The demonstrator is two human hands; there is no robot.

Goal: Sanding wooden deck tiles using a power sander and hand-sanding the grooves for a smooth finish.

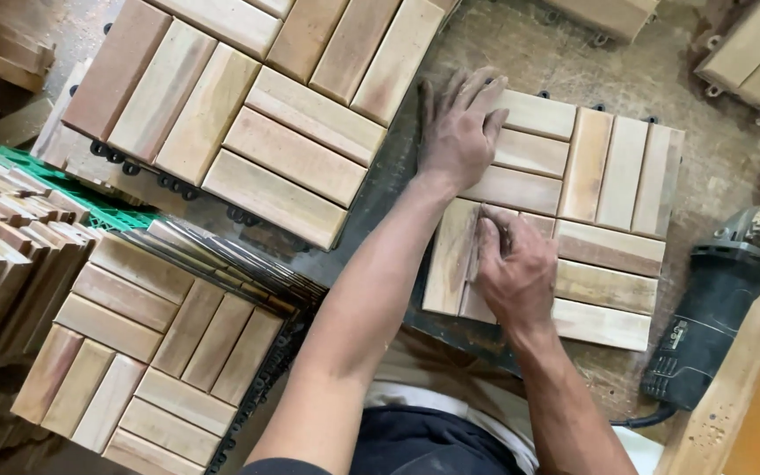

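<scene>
1. Fingers of right hand curled, pressing on a slat at lower left of the wooden slat tile; whether they grip anything, cannot tell.
2. Left hand flat, fingers spread, nothing held, steadying tile's upper left corner.
3. Tile lies centre-right on dusty worktop; all slats seated; judged near finished.
4. Finished tiles: upper left, lower left stack.
5. Angle grinder idle, right edge.

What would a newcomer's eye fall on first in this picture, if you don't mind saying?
First, the two dusty hands at centre: the left hand lies flat on a square wooden slat tile, while the right hand presses its lower left slats. Next, the black angle grinder at right, and more slat tiles stacked at left.
</scene>
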